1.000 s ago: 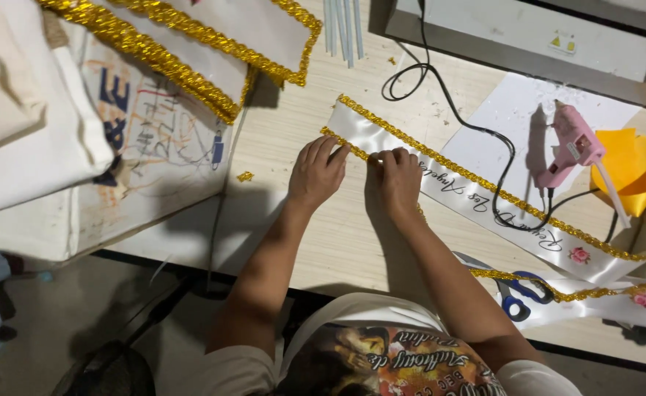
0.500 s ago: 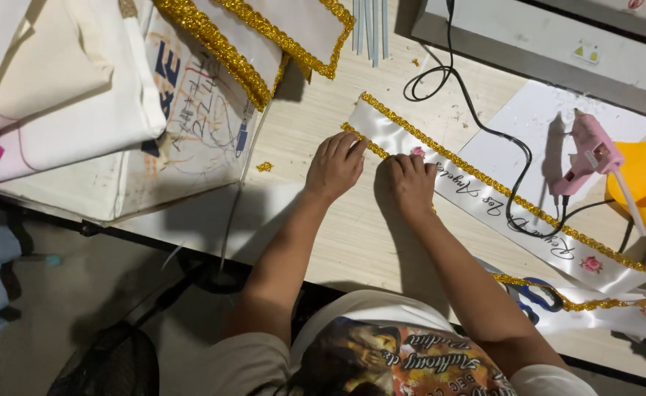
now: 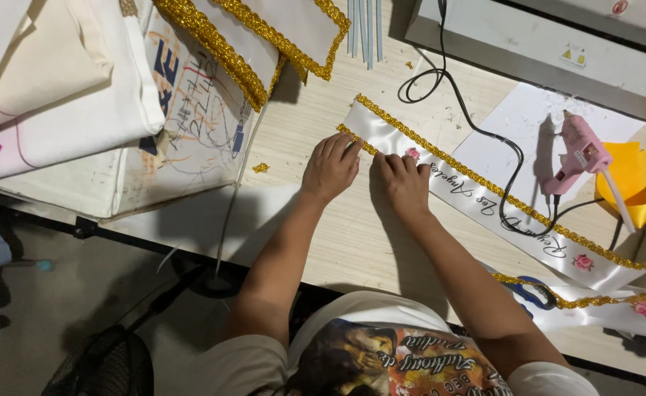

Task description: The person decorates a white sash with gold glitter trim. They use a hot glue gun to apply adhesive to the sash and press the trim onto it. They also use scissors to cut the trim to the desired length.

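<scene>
A pale wood-grain worktable [image 3: 315,132] carries a white satin sash [image 3: 484,198] edged with gold braid, laid slantwise across it, with a white paper sheet [image 3: 513,139] tucked under its far side. On that sheet stands a pink hot glue gun [image 3: 579,154] (its black cord [image 3: 469,121] loops back over the tabletop), just beside a yellow folded paper [image 3: 634,180]. A scribbled cardboard sheet [image 3: 191,139] lies at the left, a small gold braid scrap [image 3: 260,168] near it, and blue-handled scissors [image 3: 532,292] sit at the near edge.

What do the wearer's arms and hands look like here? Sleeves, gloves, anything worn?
Both forearms are bare, and so are the left hand and right hand: no gloves, and no rings, watch or bracelets visible. The short white sleeves end above the elbows. They belong to a white T-shirt with a dark printed graphic.
</scene>
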